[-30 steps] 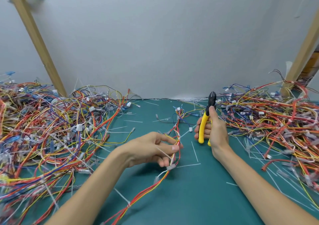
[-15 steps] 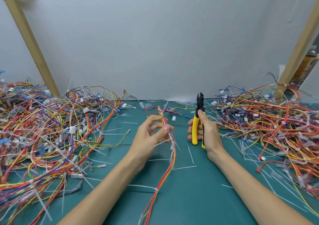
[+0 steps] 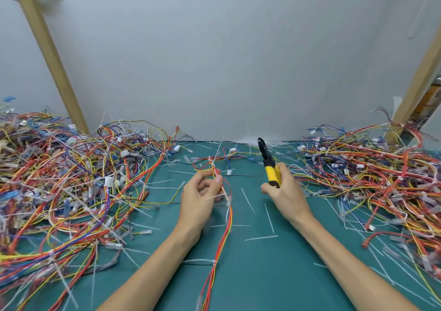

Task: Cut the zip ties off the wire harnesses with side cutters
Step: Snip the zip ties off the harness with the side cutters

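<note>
My left hand (image 3: 199,197) pinches a thin red, yellow and white wire harness (image 3: 225,236) near its upper end, lifted off the green mat. White zip ties (image 3: 214,262) ring the harness, one just below my fingers and one lower down. My right hand (image 3: 284,191) grips the yellow handles of the side cutters (image 3: 268,163). Their black jaws point up and slightly left, a short way right of the harness and not touching it.
A big tangle of coloured harnesses (image 3: 71,186) covers the left of the green mat (image 3: 262,275), another pile (image 3: 370,181) the right. Cut white zip-tie pieces (image 3: 261,238) lie scattered between. Wooden posts (image 3: 51,55) lean at both back corners against a grey wall.
My left hand has lifted the harness up off the mat and turned it upright. My right hand has tilted the cutters' jaws to the left.
</note>
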Motion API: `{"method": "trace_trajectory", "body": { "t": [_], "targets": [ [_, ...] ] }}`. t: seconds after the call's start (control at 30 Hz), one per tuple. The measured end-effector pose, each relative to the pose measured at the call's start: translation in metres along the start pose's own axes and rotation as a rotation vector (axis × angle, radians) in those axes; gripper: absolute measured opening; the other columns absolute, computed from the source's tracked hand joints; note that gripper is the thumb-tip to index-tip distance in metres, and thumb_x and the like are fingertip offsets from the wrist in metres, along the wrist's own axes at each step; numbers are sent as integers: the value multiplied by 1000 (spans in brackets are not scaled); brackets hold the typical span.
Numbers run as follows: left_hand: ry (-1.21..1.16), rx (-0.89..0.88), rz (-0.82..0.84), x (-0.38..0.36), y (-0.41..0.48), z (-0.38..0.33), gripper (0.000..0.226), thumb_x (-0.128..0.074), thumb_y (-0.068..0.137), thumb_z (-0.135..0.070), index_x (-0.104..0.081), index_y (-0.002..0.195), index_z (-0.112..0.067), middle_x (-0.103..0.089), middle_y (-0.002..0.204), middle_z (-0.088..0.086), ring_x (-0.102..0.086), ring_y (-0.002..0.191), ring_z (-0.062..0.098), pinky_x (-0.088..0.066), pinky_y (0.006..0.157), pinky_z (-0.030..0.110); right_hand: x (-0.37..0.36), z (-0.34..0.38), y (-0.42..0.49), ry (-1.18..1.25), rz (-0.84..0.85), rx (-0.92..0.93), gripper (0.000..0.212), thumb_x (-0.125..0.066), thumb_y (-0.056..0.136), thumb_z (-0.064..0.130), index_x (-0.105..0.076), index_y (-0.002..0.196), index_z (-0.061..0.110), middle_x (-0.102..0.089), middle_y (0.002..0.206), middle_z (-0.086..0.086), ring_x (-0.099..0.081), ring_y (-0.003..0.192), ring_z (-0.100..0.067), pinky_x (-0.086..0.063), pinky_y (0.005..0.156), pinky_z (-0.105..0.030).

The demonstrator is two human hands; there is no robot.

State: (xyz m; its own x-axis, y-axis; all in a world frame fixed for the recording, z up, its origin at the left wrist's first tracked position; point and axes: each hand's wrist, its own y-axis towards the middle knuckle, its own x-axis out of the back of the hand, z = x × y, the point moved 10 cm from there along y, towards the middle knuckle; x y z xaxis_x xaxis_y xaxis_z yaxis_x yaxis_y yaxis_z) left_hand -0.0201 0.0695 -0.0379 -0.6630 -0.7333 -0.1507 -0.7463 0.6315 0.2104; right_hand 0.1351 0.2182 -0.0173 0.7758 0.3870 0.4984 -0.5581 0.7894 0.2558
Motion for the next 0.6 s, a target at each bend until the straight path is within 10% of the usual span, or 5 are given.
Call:
{"method": "trace_trajectory", "body": {
  "t": [0.6],
  "targets": [
    [53,-40,-66,6,-2,-8,11,-59,93,-2,-67,87,-5,-71,76,5,-65,59,13,-52,59,17,-10,19,-6,-521,-87,268,45,-69,65,31,-51,106,27,-52,89,7,-47,84,-19,-31,71,-32]
  ]
}}
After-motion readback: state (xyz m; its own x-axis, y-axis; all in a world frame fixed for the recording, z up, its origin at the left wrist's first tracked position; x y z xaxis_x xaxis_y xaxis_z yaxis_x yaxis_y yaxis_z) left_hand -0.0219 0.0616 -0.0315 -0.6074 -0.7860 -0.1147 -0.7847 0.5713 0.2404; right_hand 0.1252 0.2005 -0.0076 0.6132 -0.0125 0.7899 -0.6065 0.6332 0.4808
